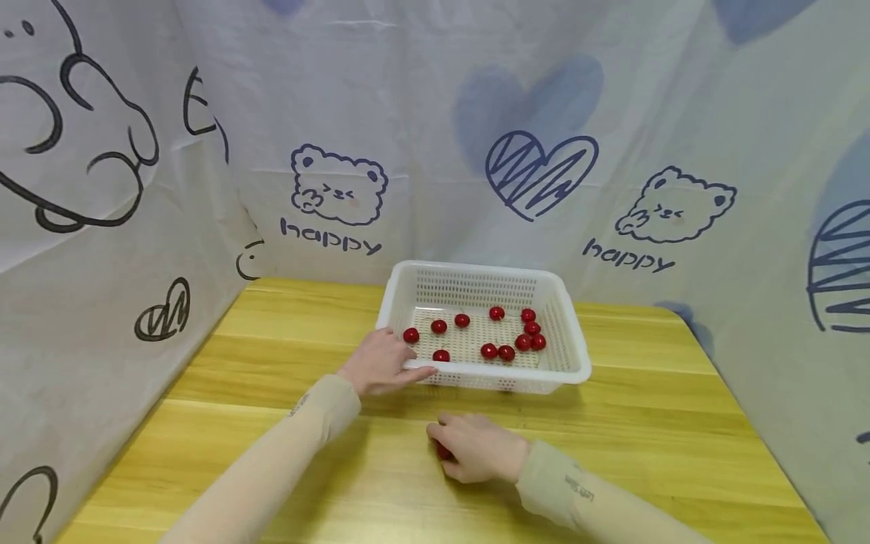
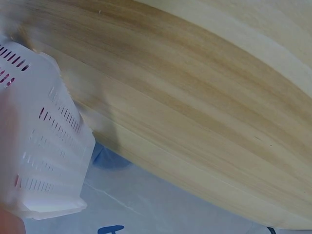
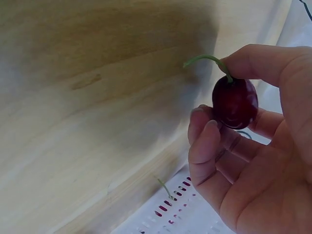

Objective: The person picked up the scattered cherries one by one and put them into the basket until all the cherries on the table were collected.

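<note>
A white perforated plastic basket (image 1: 578, 355) stands on the table with several red cherries (image 1: 506, 353) spread over its floor. My left hand (image 1: 382, 363) grips the basket's near left corner, fingers over the rim and thumb along the front edge. In the left wrist view the slotted side of the basket (image 2: 53, 136) fills the left edge, with only a blurred bit of the hand. In front of the basket, low over the table, my right hand (image 1: 479, 447) holds a dark red cherry (image 3: 235, 103) between thumb and fingers. Its green stem (image 3: 207, 57) curves out past the thumb.
The yellow wood-grain table (image 1: 652, 423) reaches back to a white printed cloth (image 1: 435, 151) hanging behind the basket. The same kind of cloth covers the left and right sides. A thin green stem (image 3: 164, 187) shows beside the basket wall in the right wrist view.
</note>
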Tool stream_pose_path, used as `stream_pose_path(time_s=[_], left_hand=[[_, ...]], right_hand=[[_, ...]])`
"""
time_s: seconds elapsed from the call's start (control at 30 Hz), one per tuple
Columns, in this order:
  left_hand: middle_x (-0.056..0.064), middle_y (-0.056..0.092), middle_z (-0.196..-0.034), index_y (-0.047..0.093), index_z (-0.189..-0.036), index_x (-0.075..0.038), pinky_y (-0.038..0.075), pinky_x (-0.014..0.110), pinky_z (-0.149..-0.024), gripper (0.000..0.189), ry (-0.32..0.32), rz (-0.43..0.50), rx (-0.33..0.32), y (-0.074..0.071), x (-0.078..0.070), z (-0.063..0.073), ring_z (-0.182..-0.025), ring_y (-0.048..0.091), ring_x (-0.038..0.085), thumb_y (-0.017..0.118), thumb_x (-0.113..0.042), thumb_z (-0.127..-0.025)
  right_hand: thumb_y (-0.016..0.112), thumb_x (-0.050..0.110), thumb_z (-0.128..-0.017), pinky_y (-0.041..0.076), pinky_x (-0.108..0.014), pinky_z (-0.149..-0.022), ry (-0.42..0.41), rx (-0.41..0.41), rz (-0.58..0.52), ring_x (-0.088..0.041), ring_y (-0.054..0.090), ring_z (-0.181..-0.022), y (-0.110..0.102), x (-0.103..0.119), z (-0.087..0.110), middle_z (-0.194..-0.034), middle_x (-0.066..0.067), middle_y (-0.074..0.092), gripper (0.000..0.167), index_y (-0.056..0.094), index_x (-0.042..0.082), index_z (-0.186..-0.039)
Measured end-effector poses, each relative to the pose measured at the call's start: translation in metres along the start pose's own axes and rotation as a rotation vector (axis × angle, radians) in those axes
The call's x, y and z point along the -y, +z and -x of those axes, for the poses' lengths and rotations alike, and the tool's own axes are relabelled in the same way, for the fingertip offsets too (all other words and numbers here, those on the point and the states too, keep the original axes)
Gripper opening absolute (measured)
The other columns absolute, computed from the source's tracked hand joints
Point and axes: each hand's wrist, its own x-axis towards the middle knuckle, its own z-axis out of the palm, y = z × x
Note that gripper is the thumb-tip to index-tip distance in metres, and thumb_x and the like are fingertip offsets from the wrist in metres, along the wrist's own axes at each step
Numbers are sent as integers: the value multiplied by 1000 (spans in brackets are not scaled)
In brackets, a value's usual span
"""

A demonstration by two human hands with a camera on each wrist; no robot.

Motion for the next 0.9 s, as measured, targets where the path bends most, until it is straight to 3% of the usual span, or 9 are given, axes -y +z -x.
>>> stream_pose_path(time_s=[0.27,0.53,0.67,0.9], left_hand=[[-10,50,-51,66,-60,-20,43,29,-64,59,9,-6,-7,-1,1,-4,-53,38,7,50,-64,-96],[-11,47,-49,60,-56,-21,42,27,-62,53,22,-6,-8,2,-1,-4,-51,36,6,59,-59,-93],[-11,44,-48,54,-52,-22,42,27,-63,55,26,-7,-23,4,-1,-1,-51,35,6,59,-59,-93],[-10,55,-52,62,-57,-21,44,27,-62,54,31,-27,-55,6,0,-3,-54,41,6,57,-61,-93]], right_hand=[[72,20,-89,42,-20,-60,39,20,-94,-2,47,-66,-7,-8,3,-77,10,54,15,59,18,-94],[72,18,-88,42,-18,-58,47,-4,-204,0,47,-63,-13,-16,7,-73,12,53,13,60,18,-94],[70,16,-90,46,-16,-57,46,-23,-305,2,49,-62,-19,-21,8,-72,13,54,12,62,16,-98],[69,16,-92,49,-17,-61,22,-108,-452,2,52,-67,-43,-34,18,-82,8,61,13,65,12,-104]])
